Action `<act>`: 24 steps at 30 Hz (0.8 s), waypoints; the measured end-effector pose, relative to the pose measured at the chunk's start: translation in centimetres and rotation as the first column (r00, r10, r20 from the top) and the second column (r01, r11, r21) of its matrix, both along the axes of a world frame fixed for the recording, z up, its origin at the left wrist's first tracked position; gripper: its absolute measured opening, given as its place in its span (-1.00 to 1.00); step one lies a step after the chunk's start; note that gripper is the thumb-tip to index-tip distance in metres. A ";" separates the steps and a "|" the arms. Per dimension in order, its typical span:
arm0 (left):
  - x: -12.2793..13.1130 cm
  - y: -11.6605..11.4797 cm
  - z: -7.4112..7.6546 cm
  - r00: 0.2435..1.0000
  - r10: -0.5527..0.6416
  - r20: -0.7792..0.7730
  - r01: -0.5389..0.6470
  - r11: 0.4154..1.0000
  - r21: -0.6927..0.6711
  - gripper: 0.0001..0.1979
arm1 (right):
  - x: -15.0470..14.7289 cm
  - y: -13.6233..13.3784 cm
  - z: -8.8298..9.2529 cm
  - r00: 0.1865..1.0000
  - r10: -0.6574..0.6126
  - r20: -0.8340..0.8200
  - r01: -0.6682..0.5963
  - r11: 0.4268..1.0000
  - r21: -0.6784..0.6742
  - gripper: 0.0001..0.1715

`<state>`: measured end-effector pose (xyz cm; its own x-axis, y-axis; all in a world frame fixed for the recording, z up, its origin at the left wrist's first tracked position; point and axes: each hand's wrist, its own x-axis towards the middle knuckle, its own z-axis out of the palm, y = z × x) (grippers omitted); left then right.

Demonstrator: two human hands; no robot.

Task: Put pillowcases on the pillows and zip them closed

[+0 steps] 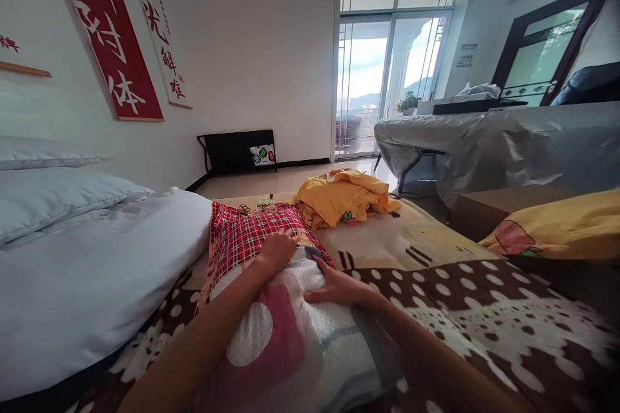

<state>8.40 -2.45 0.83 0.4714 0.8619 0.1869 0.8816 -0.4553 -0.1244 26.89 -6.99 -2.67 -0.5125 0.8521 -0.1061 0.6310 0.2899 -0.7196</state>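
A plump pillow in a white, grey and dark pink cover (285, 342) lies close in front of me, its near end running out of view. My left hand (279, 249) rests at its far edge, fingers stretched over the border with a red plaid pillow (242, 226). On the right part of the pale cover lies my right hand (334, 282), thumb and fingers apart. Its fingertips touch the cover near a dark grey patch. The plaid pillow lies flat just beyond, partly hidden by the nearer one and my left forearm.
Crumpled yellow fabric (346, 197) lies on the patterned blanket (436, 297). White pillows (111, 271) are stacked at left. A cardboard box (508, 200) and another yellow cloth (571, 226) are at right, before a plastic-covered table (426, 126).
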 end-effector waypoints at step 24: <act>-2.2 -5.6 0.8 0.993 -0.096 0.066 0.097 0.995 -0.015 -0.69 | -2.4 -2.0 -0.1 0.858 -0.344 0.382 -0.010 0.732 0.681 -0.55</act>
<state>6.16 -8.07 1.62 0.5398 0.8166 0.2047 0.8395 -0.5401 -0.0592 24.48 -8.95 -2.81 -0.3938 0.8623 0.3184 0.9081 0.4186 -0.0103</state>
